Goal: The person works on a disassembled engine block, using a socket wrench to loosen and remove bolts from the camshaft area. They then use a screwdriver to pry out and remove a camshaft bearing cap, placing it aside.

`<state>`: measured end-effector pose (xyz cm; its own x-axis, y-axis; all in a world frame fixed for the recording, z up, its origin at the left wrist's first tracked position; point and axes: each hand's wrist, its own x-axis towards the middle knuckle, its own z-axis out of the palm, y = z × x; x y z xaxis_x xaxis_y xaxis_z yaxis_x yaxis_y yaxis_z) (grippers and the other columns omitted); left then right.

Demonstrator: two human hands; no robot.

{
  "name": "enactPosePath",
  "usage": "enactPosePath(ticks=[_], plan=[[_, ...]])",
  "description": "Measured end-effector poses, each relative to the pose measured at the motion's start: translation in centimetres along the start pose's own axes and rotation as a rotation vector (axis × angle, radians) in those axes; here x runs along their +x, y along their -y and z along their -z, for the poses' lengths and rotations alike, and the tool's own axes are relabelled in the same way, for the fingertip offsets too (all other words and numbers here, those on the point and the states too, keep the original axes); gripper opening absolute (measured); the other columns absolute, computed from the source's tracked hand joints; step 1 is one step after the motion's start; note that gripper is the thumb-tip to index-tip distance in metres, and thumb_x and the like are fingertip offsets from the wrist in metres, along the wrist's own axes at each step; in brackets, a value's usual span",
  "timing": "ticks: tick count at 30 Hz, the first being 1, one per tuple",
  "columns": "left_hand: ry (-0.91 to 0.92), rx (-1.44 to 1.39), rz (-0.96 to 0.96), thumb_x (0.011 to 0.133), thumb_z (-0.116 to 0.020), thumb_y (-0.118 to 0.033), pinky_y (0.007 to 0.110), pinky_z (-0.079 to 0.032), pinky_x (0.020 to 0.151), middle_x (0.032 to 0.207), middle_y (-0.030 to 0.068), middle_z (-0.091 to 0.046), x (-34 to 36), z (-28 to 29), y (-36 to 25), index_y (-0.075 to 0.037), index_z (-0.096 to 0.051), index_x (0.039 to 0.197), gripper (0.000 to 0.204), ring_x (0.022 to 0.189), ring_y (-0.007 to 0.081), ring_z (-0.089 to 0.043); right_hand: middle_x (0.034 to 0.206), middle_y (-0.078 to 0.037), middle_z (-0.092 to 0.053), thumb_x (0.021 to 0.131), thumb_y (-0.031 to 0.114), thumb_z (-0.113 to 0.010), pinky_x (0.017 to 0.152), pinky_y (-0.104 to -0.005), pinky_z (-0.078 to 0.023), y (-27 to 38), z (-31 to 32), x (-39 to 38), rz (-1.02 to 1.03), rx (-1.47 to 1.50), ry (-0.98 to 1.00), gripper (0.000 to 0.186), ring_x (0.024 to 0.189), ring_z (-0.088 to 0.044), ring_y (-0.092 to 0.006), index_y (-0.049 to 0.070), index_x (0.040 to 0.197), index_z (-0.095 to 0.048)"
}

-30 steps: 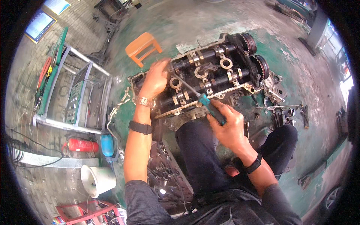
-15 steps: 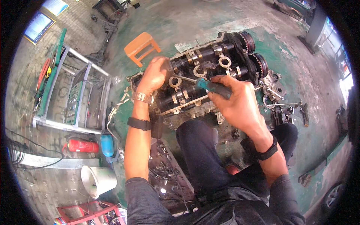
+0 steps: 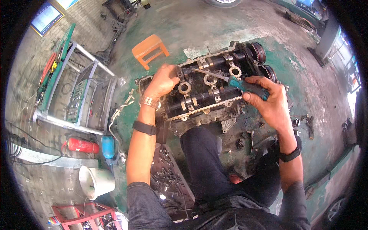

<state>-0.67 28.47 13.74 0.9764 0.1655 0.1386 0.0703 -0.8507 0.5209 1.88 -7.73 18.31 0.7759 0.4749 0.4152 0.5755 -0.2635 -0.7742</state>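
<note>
An engine cylinder head (image 3: 207,111) with two dark camshafts lies on the floor in front of my knees. My right hand (image 3: 270,97) grips a screwdriver (image 3: 251,87) with a teal and black handle. Its metal shaft points left across the middle of the head, the tip near the far camshaft (image 3: 221,60). At the head's left end, my left hand (image 3: 163,81) is closed with the fingers curled down by the far camshaft. Whatever lies inside those fingers is hidden. Round metal rings (image 3: 184,88) stand between the camshafts, and toothed sprockets (image 3: 257,53) sit at the right end.
An orange stool (image 3: 150,49) stands beyond the head's left end. Near my left forearm lies a tray (image 3: 183,184) of loose metal parts. Farther left are a metal rack (image 3: 96,61), a red fire extinguisher (image 3: 81,145) and a white bucket (image 3: 100,183). More parts (image 3: 240,142) lie right of my knee.
My right hand has drawn the screwdriver to the right, so its tip is away from my left hand. My left hand stays at the head's left end, fingers still curled. The view has shifted slightly.
</note>
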Motion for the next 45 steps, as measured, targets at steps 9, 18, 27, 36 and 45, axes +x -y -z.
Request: enactPosePath(ticks=[9, 18, 27, 36, 45], plan=[[-0.065, -0.066, -0.027, 0.069, -0.084, -0.02, 0.042, -0.047, 0.097, 0.116, 0.0216, -0.062, -0.2, -0.2, -0.3, 0.004, -0.063, 0.12, 0.06, 0.112, 0.0381, -0.059, 0.093, -0.015, -0.073, 0.082, 0.019, -0.079, 0.079, -0.0322, -0.052, -0.1, -1.6, 4.9, 0.044, -0.09, 0.122, 0.038, 0.085, -0.067, -0.0141, -0.002, 0.112, -0.068], [-0.099, -0.017, -0.051, 0.065, -0.085, -0.019, 0.04, -0.048, 0.098, 0.119, 0.022, -0.064, -0.4, 0.1, -0.8, 0.003, -0.065, 0.119, 0.061, 0.113, 0.0373, -0.06, 0.094, -0.016, -0.074, 0.082, 0.016, -0.077, 0.08, -0.0322, -0.052, -1.3, -3.7, 5.1, 0.063, 0.012, 0.174, 0.038, 0.084, -0.067, -0.014, -0.005, 0.112, -0.068], [-0.113, 0.049, -0.121, 0.068, -0.085, -0.02, 0.041, -0.048, 0.096, 0.117, 0.0214, -0.064, -0.5, -0.1, 0.1, 0.004, -0.064, 0.119, 0.06, 0.11, 0.0385, -0.061, 0.095, -0.012, -0.074, 0.082, 0.008, -0.074, 0.079, -0.0294, -0.052, -1.2, -1.5, 3.4, 0.033, 0.019, 0.094, 0.034, 0.085, -0.065, -0.0126, -0.004, 0.113, -0.068], [0.06, -0.109, -0.054, 0.082, -0.079, -0.013, 0.035, -0.05, 0.096, 0.114, 0.009, -0.062, 0.3, 0.5, 0.8, 0.005, -0.061, 0.126, 0.051, 0.107, 0.0195, -0.061, 0.094, -0.015, -0.073, 0.081, 0.007, -0.074, 0.079, -0.0285, -0.052, -1.6, -2.7, -2.0, -0.002, 0.129, 0.102, 0.031, 0.085, -0.068, -0.0144, -0.005, 0.109, -0.068], [0.11, -0.075, -0.077, 0.092, -0.069, -0.018, 0.033, -0.047, 0.097, 0.115, 0.008, -0.059, 0.6, 0.9, 0.3, -0.001, -0.057, 0.134, 0.047, 0.11, 0.0198, -0.057, 0.093, -0.018, -0.073, 0.083, 0.005, -0.073, 0.077, -0.032, -0.054, -1.6, -7.0, -4.2, 0.007, 0.027, -0.024, 0.031, 0.086, -0.072, -0.0222, -0.004, 0.112, -0.067]])
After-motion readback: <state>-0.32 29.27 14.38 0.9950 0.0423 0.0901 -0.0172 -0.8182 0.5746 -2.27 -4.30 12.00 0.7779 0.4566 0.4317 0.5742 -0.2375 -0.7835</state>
